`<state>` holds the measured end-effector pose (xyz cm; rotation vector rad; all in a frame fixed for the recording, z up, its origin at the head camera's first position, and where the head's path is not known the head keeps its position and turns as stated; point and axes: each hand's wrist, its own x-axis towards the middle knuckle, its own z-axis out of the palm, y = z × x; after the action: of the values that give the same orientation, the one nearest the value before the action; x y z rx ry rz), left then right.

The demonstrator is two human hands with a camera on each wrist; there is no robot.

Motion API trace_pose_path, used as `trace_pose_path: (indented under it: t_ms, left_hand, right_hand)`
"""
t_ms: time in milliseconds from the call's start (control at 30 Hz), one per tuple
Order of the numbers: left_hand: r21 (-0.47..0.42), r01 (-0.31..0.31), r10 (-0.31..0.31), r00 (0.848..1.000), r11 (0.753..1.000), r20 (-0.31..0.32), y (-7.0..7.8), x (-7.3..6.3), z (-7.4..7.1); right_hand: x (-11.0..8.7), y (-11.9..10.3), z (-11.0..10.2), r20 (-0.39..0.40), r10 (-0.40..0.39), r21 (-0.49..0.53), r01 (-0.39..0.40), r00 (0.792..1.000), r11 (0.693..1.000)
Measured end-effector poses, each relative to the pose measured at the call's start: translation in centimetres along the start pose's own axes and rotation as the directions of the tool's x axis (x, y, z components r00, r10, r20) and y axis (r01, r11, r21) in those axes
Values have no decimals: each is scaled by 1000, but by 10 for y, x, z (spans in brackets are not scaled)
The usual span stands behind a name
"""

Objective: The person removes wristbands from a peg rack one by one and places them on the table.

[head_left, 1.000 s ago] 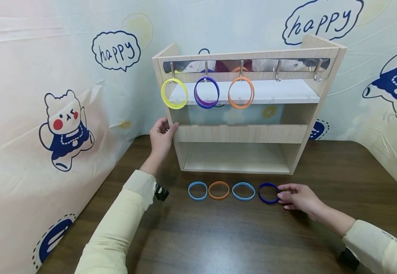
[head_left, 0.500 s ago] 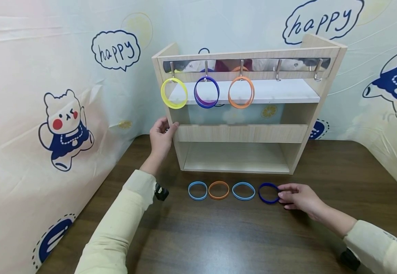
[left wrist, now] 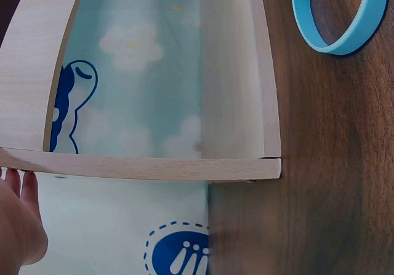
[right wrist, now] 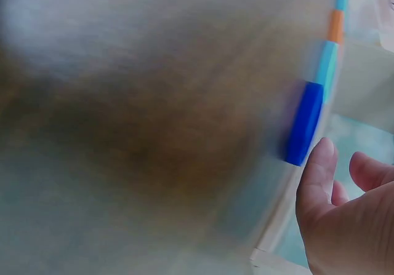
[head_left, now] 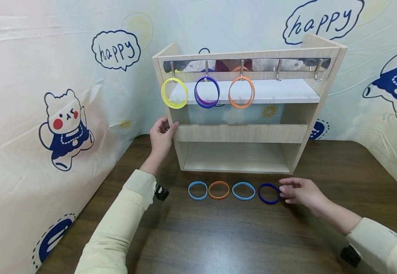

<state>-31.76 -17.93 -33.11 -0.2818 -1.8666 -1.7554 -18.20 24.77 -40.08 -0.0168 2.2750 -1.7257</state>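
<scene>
In the head view my left hand (head_left: 161,139) is at the left side of a pale wooden shelf unit (head_left: 242,134). Its thumb lies at the panel's front edge, and in the left wrist view the fingertips touch the panel's outer face. A dark blue wristband (head_left: 269,202) lies flat on the table, rightmost in a row with a light blue wristband (head_left: 243,198), an orange wristband (head_left: 219,198) and another light blue wristband (head_left: 197,198). My right hand (head_left: 304,194) is just right of the dark blue band, fingers extended and thumb apart, holding nothing.
From the unit's metal hooks hang yellow (head_left: 164,97), blue-purple (head_left: 196,95) and orange bands (head_left: 252,93). Two hooks (head_left: 278,70) at the right carry no band. Around the brown table (head_left: 205,236) is a printed cloth (head_left: 92,95).
My right hand has let go of the dark blue wristband and drawn slightly up and to the right. The band stays in the row. My left hand has not moved.
</scene>
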Motion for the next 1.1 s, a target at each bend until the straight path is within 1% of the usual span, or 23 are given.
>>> trace_pose_path:
  t_ms: [167,267,500,700,733,867,967,1100]
  left_hand:
    - [-5,1,-1,1000,1000,-4,1,0,0]
    - [-7,2,-2,1000,1000,0,1,0,0]
    - [-2,17,-17,1000,1000,4,0,1,0]
    - [-14,24,-23,1000,1000,21,1,2,-2]
    - [-16,23,-22,999,1000,26,2,1,-2]
    - [-7,17,-17,999,1000,38,20,-5,-1]
    - [1,16,-16,999,1000,37,31,-10,1]
    - [-3,18,-18,999,1000,44,32,-10,0]
  right_hand:
    - [1,-17,-3,-18,-58,8,58,998,998]
    - [1,-28,-3,-36,-106,18,107,994,994]
    - [2,-56,-1,-71,-219,47,223,973,974]
    - [5,-82,3,-124,-263,72,273,957,959]
    - [5,-86,4,-134,-268,82,280,954,956]
    - [8,-102,9,-159,-297,127,318,942,940]
    - [10,-112,12,-179,-328,155,355,928,922]
    - [13,-125,19,-236,-358,125,394,903,911]
